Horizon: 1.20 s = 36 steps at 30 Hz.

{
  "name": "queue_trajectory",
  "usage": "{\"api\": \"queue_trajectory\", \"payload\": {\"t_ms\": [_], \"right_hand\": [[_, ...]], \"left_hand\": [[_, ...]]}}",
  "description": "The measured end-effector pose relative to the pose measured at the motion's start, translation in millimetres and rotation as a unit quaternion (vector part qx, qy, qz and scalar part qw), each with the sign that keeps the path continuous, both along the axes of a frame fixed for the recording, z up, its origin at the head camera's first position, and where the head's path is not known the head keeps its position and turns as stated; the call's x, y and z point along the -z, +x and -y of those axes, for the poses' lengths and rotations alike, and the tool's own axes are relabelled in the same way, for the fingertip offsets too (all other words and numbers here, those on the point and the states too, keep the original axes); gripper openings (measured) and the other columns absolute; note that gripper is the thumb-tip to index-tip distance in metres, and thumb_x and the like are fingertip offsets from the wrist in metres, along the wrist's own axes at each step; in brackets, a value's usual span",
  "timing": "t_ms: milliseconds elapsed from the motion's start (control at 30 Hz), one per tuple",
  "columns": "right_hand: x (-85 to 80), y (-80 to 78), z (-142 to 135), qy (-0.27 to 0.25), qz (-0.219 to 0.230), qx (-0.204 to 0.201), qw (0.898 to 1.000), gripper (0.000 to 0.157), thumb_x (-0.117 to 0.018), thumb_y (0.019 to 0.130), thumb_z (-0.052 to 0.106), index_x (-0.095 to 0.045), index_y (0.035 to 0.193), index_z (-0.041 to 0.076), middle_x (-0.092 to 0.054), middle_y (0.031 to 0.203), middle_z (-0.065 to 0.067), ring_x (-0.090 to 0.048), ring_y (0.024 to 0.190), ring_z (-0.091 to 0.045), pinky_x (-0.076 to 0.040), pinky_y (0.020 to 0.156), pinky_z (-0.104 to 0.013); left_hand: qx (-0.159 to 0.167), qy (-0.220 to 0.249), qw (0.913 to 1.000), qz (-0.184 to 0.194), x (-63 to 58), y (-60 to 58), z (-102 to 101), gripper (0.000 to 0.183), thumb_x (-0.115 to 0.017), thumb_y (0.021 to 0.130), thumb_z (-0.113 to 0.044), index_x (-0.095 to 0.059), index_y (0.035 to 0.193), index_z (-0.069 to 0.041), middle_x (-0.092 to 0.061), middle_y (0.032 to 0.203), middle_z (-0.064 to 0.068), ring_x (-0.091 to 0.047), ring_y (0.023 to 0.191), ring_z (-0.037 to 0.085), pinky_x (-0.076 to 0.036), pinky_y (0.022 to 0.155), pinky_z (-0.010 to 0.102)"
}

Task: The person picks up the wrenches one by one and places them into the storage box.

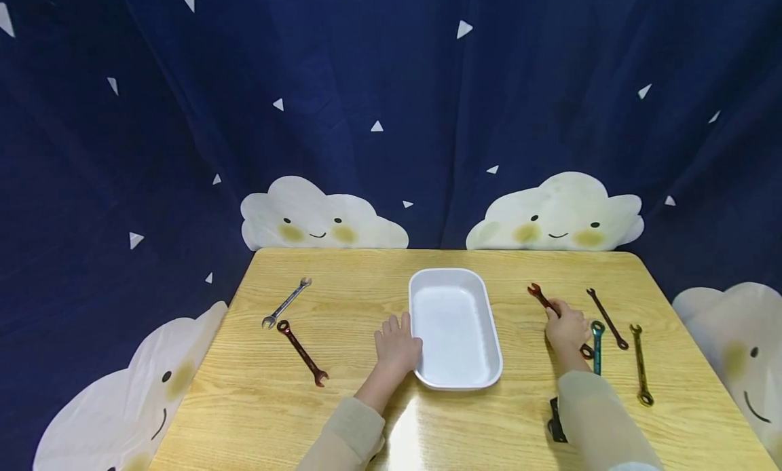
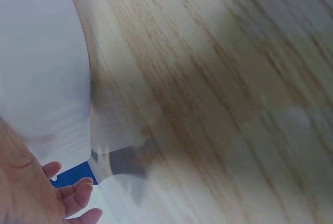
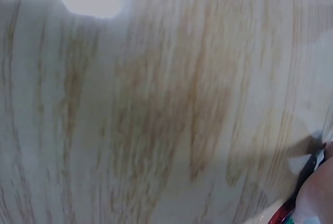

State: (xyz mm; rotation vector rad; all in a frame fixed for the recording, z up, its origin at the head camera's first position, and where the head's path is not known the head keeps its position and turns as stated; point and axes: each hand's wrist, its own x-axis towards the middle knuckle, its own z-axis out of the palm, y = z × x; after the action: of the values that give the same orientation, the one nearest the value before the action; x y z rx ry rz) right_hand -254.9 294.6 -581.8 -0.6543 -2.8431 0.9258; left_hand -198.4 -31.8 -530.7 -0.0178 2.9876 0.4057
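My left hand (image 1: 397, 345) rests against the left side of a white rectangular tray (image 1: 449, 383), its fingers loosely spread along the wall. In the left wrist view, the hand's fingers (image 2: 77, 195) lie beside the tray (image 2: 47, 73). My right hand (image 1: 568, 328) pinches a dark red combination wrench (image 1: 536, 292) around its middle, its open jaw end pointing away and its ring end showing below the hand. Just right of that hand is a teal wrench (image 1: 597, 349). Only part of the right hand (image 3: 317, 190) shows at the right wrist view's edge.
Further right lie a dark wrench (image 1: 607, 320) and a gold wrench (image 1: 641, 366). On the left of the wooden table (image 1: 244, 417) are a silver wrench (image 1: 287, 303) and a dark red wrench (image 1: 302, 354). A dark blue curtain (image 1: 391, 64) hangs behind.
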Motion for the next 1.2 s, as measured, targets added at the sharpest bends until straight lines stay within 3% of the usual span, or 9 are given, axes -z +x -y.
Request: {"api": "queue_trajectory", "payload": {"t_ms": [367,733,1200], "right_hand": [[-3.6,1.9,-1.6,0.006,-0.005,-0.016,1.0,0.035,-0.037,0.097,0.024,-0.044,0.128,0.01,-0.039,0.114,-0.035,-0.036,0.105,-0.052,-0.027,0.083,-0.059],[-6.1,2.9,-0.7,-0.024,-0.065,-0.026,0.997,0.036,-0.042,0.095,0.016,-0.044,0.129,0.004,-0.04,0.108,-0.037,-0.037,0.099,-0.05,-0.032,0.081,-0.058],[-10.7,2.1,8.4,-0.072,-0.086,-0.025,0.993,0.038,-0.039,0.096,0.016,-0.042,0.132,0.002,-0.043,0.105,-0.033,-0.04,0.096,-0.045,-0.034,0.076,-0.055]], "left_hand": [[-0.004,0.002,1.0,0.006,3.0,-1.9,-0.3,0.044,-0.046,0.081,-0.026,-0.037,0.121,-0.01,-0.04,0.102,0.013,-0.037,0.092,0.027,-0.033,0.076,0.042],[-0.005,0.003,0.9999,0.009,2.0,-2.2,-0.9,0.043,-0.046,0.081,-0.026,-0.037,0.12,-0.01,-0.04,0.099,0.012,-0.037,0.091,0.027,-0.033,0.076,0.042],[-0.004,-0.002,1.0,-0.006,0.6,-1.1,-0.5,0.042,-0.046,0.08,-0.026,-0.039,0.118,-0.01,-0.041,0.099,0.012,-0.038,0.09,0.027,-0.034,0.074,0.041]]}}
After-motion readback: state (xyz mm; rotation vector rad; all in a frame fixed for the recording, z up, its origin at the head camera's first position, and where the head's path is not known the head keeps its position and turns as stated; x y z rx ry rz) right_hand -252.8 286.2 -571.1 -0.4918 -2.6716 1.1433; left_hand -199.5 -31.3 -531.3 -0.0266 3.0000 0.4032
